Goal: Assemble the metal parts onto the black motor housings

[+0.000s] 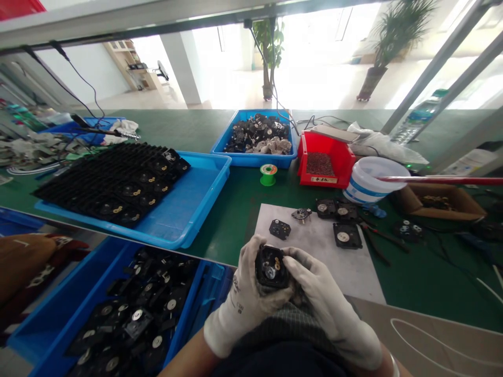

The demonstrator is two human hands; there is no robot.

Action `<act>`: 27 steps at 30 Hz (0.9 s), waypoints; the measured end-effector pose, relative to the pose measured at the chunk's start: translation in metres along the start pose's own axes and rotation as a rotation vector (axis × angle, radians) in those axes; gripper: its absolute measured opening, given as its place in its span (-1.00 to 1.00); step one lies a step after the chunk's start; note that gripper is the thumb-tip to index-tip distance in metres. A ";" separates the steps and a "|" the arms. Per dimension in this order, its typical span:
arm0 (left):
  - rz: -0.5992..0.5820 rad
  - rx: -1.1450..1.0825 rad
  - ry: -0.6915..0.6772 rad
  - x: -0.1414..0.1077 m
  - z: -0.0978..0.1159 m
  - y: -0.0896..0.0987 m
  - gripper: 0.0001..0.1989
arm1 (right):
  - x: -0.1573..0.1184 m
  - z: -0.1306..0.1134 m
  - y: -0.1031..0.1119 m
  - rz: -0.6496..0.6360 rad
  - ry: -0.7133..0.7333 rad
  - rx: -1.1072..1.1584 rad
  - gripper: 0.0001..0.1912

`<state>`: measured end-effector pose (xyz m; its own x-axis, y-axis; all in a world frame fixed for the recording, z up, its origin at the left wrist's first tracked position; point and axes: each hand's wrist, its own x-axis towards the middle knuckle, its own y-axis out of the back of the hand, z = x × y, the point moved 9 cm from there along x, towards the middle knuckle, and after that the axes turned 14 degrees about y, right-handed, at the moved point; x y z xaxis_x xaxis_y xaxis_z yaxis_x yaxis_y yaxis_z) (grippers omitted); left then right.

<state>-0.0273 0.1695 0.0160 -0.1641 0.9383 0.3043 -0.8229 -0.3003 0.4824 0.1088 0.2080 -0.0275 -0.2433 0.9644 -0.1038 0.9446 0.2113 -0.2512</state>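
1. White-gloved, the left hand (243, 301) grasps a black housing (265, 255) above the lap, by the worktop's near edge.
2. Fingertips of the right hand (328, 298) meet its right side; whether they pinch it, I cannot tell.
3. Golden gears (277, 263) and a clear wheel (270, 273) sit inside; its open face, uncovered, points up.
4. Both forearms angle inward, bringing the hands together.
5. Beyond, a white sheet (314, 267) bears separate mechanisms; leftward, a blue bin (98, 272) holds many more black units. How many are finished is unclear.
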 end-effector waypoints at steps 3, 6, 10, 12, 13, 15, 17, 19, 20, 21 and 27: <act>-0.042 -0.016 0.013 -0.001 -0.005 -0.007 0.08 | 0.001 -0.016 0.014 0.017 0.179 -0.239 -0.67; -0.196 -0.063 -0.004 -0.001 -0.004 -0.015 0.15 | -0.006 -0.060 0.014 -0.092 0.554 -0.661 -0.74; -0.432 -0.072 -0.045 -0.002 0.006 -0.025 0.19 | -0.021 -0.085 -0.011 -0.517 0.772 -1.225 -0.66; -0.507 -0.048 -0.071 -0.002 0.012 -0.026 0.24 | -0.023 -0.088 -0.013 -0.668 0.727 -1.390 -0.75; -0.548 -0.030 -0.088 -0.001 0.015 -0.027 0.26 | -0.023 -0.090 -0.013 -0.739 0.689 -1.406 -0.80; -0.632 0.007 -0.142 0.000 0.022 -0.029 0.29 | -0.024 -0.096 -0.012 -0.851 0.601 -1.344 -0.88; -0.699 0.044 -0.199 0.003 0.030 -0.031 0.31 | -0.023 -0.106 -0.008 -0.904 0.514 -1.263 -0.93; -0.745 0.078 -0.243 0.009 0.039 -0.034 0.33 | -0.023 -0.113 -0.003 -0.933 0.442 -1.267 -0.96; -0.760 0.093 -0.262 0.014 0.045 -0.037 0.34 | -0.024 -0.116 -0.001 -0.952 0.431 -1.309 -0.97; -0.768 0.104 -0.286 0.019 0.052 -0.040 0.33 | -0.025 -0.119 0.001 -0.966 0.447 -1.381 -0.96; -0.676 0.038 -0.322 0.055 0.085 -0.069 0.29 | -0.013 -0.191 0.023 -0.642 0.897 -1.707 -0.87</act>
<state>0.0666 0.2275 0.0697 0.5429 0.8255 0.1541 -0.6672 0.3125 0.6762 0.1755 0.2305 0.1519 -0.9105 0.3824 0.1573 0.1171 -0.1264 0.9850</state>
